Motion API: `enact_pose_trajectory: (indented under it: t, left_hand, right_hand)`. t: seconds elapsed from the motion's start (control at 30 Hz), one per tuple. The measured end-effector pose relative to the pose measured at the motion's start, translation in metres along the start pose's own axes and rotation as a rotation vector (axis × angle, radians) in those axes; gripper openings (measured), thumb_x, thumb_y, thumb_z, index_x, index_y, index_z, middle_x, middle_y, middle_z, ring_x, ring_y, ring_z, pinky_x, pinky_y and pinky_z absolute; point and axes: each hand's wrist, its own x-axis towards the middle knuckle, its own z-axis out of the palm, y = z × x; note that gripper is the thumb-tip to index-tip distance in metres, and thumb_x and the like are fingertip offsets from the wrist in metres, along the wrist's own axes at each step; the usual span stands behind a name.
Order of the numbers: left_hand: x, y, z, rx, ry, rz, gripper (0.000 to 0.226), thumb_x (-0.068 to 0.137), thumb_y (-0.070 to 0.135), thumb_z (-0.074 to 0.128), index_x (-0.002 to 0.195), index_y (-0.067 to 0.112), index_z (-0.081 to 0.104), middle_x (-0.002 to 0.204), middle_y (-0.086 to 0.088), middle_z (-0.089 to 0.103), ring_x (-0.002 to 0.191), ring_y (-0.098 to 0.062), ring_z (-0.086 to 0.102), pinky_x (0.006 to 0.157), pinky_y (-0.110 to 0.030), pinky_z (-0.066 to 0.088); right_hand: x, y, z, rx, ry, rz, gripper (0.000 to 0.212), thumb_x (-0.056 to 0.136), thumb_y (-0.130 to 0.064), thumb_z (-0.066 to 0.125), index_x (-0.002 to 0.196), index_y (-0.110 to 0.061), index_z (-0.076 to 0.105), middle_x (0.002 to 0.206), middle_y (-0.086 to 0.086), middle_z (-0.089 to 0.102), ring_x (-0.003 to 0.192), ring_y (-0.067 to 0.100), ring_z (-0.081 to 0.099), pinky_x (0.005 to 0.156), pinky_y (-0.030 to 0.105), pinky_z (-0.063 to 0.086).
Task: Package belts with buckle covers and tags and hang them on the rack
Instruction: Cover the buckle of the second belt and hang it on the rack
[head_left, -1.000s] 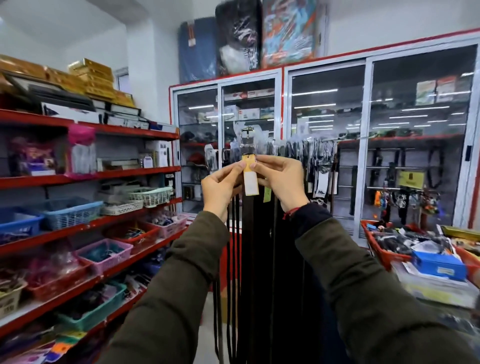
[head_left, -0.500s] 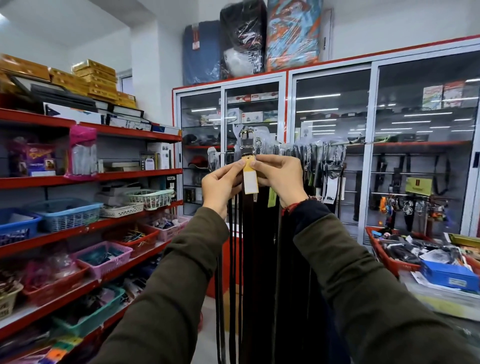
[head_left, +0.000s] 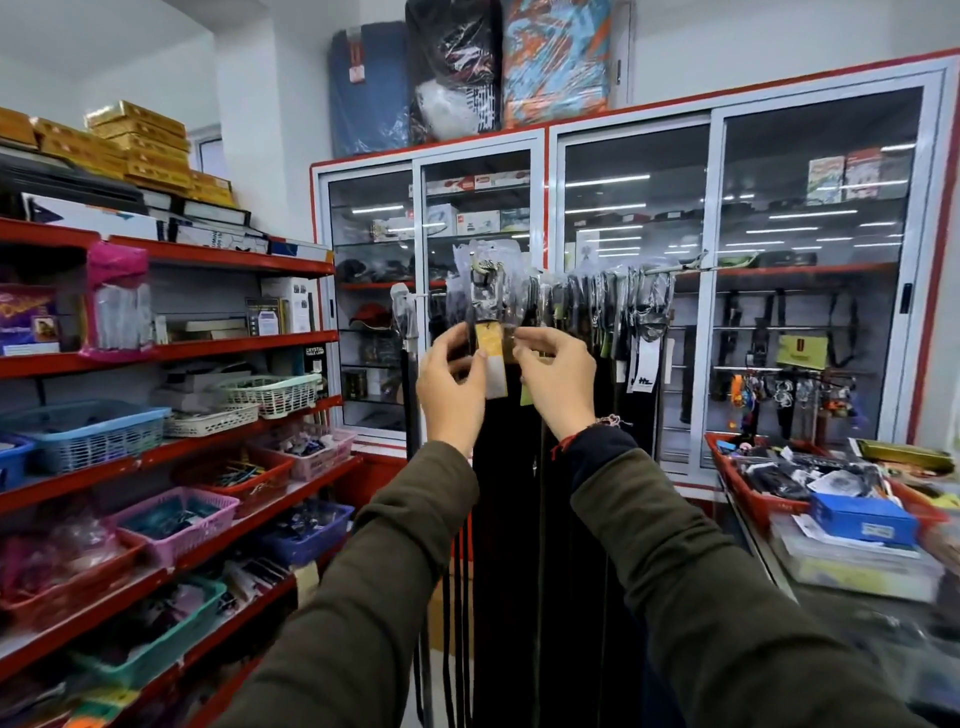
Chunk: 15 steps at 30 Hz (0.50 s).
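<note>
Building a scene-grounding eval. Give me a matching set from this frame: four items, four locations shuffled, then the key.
Items:
1. yellow-and-white tag
2. pink basket
3. blue box
4. gold boxes

Locations:
A. stacked on top of the red shelving, upper left
B. on the cluttered counter at right
C. pinched between the left hand and right hand, in front of the hanging belts
D. on a lower red shelf at left

Pairs: 1-C, 2-D, 3-B, 4-A

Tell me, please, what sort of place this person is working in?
Most likely a small general-goods shop: red shelves carry baskets of small items, glass display cabinets line the back wall, and tagged belts hang on a rack.
</note>
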Motion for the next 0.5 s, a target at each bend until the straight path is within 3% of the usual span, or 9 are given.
enact_pose_trajectory:
  t: [0.07, 0.2, 0.3, 0.37, 0.5]
  left_hand:
    - [-0.022, -0.004, 0.007, 0.103, 0.033, 0.152, 0.045, 0.099, 0.019, 0.059, 0.142, 0.016, 0.049, 0.143, -0.004, 0.046, 0.125, -0.012, 0.052, 0.108, -0.028, 0.043]
    - [-0.068, -0.023, 0.02, 0.378, -0.032, 0.361, 0.052, 0.101, 0.026, 0.05, 0.152, 0.018, 0.037, 0.163, -0.001, 0.03, 0.155, -0.021, 0.019, 0.127, -0.041, 0.015]
    - [-0.108, -0.036, 0.035, 0.563, -0.167, 0.482, 0.056, 0.101, 0.029, 0.047, 0.155, 0.021, 0.032, 0.168, -0.002, 0.021, 0.159, -0.023, 0.003, 0.127, -0.049, -0.009]
    - [-0.137, -0.044, 0.048, 0.615, -0.276, 0.505, 0.058, 0.102, 0.03, 0.044, 0.157, 0.023, 0.028, 0.17, -0.001, 0.016, 0.159, -0.022, -0.002, 0.124, -0.049, -0.017]
    - [-0.197, -0.063, 0.08, 0.613, -0.466, 0.458, 0.06, 0.102, 0.03, 0.045, 0.158, 0.024, 0.025, 0.171, 0.0, 0.011, 0.159, -0.022, -0.004, 0.125, -0.05, -0.013]
  right_hand:
    - [-0.016, 0.013, -0.01, -0.056, 0.046, -0.108, 0.026, 0.095, -0.014, 0.06, 0.119, -0.015, 0.071, 0.113, 0.001, 0.074, 0.101, 0.013, 0.07, 0.093, 0.031, 0.058]
    - [-0.052, 0.058, -0.038, -0.345, 0.121, -0.335, 0.038, 0.1, -0.022, 0.05, 0.139, -0.019, 0.054, 0.14, -0.002, 0.057, 0.132, 0.013, 0.051, 0.114, 0.033, 0.041]
    - [-0.08, 0.098, -0.068, -0.602, 0.14, -0.328, 0.051, 0.102, -0.027, 0.046, 0.151, -0.021, 0.037, 0.161, 0.0, 0.034, 0.153, 0.02, 0.025, 0.126, 0.047, 0.02]
    - [-0.1, 0.124, -0.092, -0.712, 0.131, -0.283, 0.054, 0.102, -0.027, 0.045, 0.155, -0.02, 0.032, 0.166, 0.002, 0.023, 0.158, 0.024, 0.012, 0.128, 0.051, 0.009]
    - [-0.142, 0.162, -0.148, -0.86, 0.119, -0.187, 0.057, 0.1, -0.025, 0.049, 0.154, -0.019, 0.032, 0.167, 0.006, 0.02, 0.158, 0.028, 0.007, 0.126, 0.057, 0.009]
